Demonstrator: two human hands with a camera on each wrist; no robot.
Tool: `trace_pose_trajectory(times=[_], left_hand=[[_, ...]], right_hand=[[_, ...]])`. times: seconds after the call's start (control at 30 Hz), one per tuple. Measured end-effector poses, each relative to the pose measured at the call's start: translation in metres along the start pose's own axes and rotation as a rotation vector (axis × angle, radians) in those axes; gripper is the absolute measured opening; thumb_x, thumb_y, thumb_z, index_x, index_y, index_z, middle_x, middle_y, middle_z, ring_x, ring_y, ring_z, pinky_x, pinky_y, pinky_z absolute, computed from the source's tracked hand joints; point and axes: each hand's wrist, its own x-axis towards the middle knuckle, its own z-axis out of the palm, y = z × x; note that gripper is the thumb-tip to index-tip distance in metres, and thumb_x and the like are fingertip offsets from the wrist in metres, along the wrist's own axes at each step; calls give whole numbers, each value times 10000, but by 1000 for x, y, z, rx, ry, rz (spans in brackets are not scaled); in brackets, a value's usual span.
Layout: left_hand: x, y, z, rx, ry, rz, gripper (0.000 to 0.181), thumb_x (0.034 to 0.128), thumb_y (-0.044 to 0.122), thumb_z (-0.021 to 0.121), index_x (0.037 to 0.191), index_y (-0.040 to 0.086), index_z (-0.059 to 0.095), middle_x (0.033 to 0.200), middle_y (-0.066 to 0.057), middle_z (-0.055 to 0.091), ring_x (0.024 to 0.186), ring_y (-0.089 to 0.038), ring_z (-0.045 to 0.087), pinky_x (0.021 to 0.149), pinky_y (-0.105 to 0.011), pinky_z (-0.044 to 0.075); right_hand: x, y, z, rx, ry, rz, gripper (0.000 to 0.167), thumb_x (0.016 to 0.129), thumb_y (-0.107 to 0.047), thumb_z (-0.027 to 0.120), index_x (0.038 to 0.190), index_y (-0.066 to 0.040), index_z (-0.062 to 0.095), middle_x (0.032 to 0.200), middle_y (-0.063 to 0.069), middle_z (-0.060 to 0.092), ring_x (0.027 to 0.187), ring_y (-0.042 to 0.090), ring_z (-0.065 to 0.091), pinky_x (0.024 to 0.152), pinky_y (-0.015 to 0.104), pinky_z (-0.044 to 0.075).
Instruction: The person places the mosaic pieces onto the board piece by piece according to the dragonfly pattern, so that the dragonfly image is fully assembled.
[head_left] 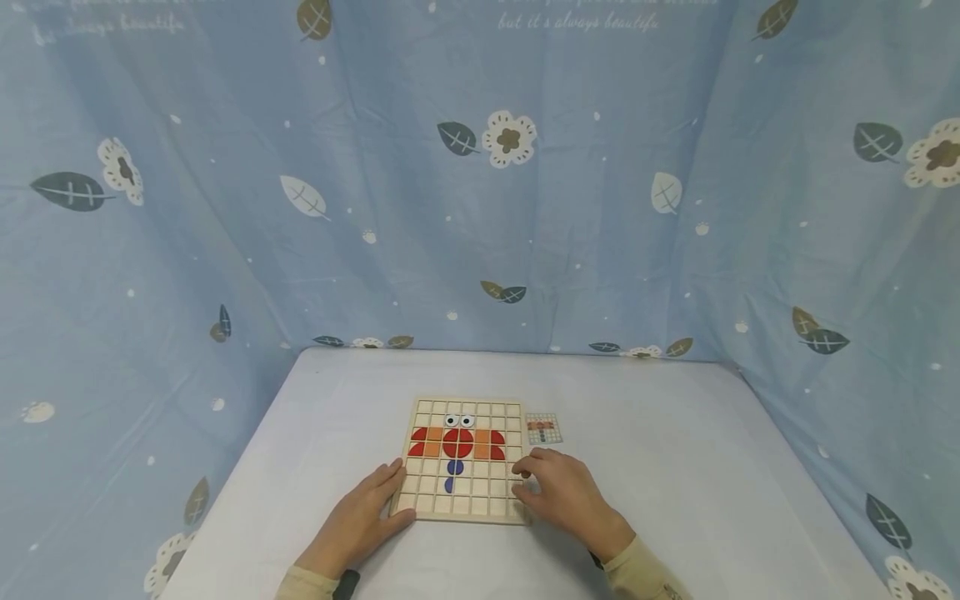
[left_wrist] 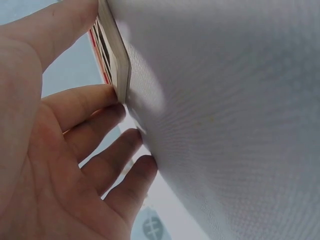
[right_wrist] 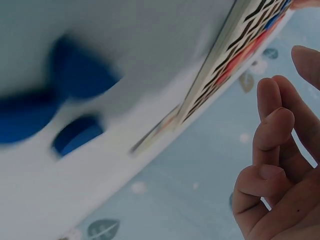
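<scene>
A wooden grid board (head_left: 471, 520) lies flat on the table. Its cells carry red quarter pieces (head_left: 466, 450), orange squares (head_left: 433, 442), two white eye pieces (head_left: 452, 421) and blue pieces (head_left: 454, 467) below. At the near-left corner my left hand (head_left: 358, 518) rests its fingers along the side and its thumb by the front edge. Over the right edge hovers my right hand (head_left: 567, 495), fingers loosely bent, thumb apart, nothing visible between them. Blurred loose blue pieces (right_wrist: 82, 70) show on the table in the right wrist view; the head view does not show them.
A small pattern card (head_left: 543, 428) lies just right of the board's far corner. White cloth (head_left: 660, 433) covers the table. Blue patterned curtains (head_left: 390, 208) hang behind and on both sides.
</scene>
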Motion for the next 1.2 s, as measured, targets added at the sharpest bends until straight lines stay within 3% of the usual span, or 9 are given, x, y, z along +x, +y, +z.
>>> trace_pose_trajectory(times=[0.27,0.63,0.9,1.2], left_hand=[[-1,2,-1,6,-7,-17,750,883,479,754,1462,53,543,1565,-41,456,1441,-323,403,1165,-500,378],[0,1,-1,13,-1,-5,750,885,492,746,1455,47,549,1558,-46,465,1436,-324,411,1159,-498,386],[0,2,-1,14,-5,-15,753,883,494,747,1459,52,547,1560,-42,463,1437,-323,410,1158,-498,388],[-1,3,-2,2,-13,-20,756,885,494,744,1465,55,540,1564,-44,457,1441,-328,403,1159,-505,384]], right_hand=[[-21,30,-15,-64,14,134,239,762,-316,894,948,-238,766,827,-163,643,716,17,606,588,210,525],[-42,60,-26,-37,-115,406,230,795,-306,868,979,-206,773,836,-134,646,770,81,630,664,324,577],[-53,74,-28,-15,-127,438,226,782,-280,871,969,-192,780,834,-124,659,788,114,652,673,345,574],[-56,75,-27,16,-154,440,224,772,-275,882,954,-210,768,832,-126,665,784,114,655,666,350,576]])
